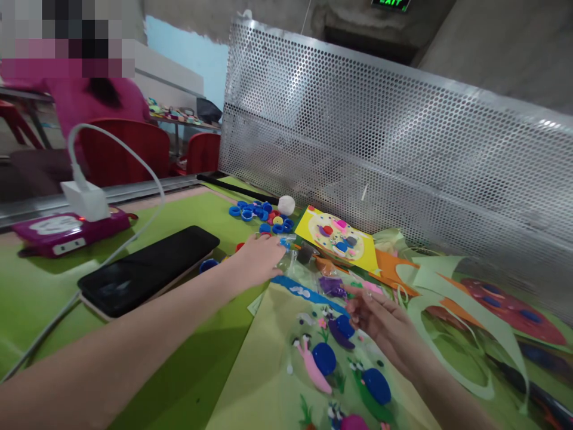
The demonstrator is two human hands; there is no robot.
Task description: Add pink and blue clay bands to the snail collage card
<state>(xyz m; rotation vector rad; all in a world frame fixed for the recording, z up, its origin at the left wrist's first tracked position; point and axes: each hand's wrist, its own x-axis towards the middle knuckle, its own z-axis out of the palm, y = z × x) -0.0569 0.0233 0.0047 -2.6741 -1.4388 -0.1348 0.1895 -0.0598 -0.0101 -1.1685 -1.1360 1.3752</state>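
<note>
My left hand (262, 258) reaches over small clear plastic packets beside the pile of bottle caps (257, 210). Its thumb stands apart from the fingers, whose tips are partly hidden, and I see nothing held. Close to a purple clay packet (331, 286) is my right hand (380, 316), its fingers loosely bent and apart; whether the index finger touches the packet I cannot tell. Beneath it lies a pale sheet (250, 370) decorated with snails, their shells blue and pink domes. A pink-bodied snail (313, 364) sits near its middle. A blue strip (290, 286) runs along the sheet's far edge.
A black phone (152, 269) lies left of my forearm, near a purple power strip (76, 230) with a white charger and cable. Yellow decorated card (369, 254), paper cut-offs (483, 298) and a white ball (286, 205) lie before a perforated metal screen (358, 119). Another person (101, 98) sits far left.
</note>
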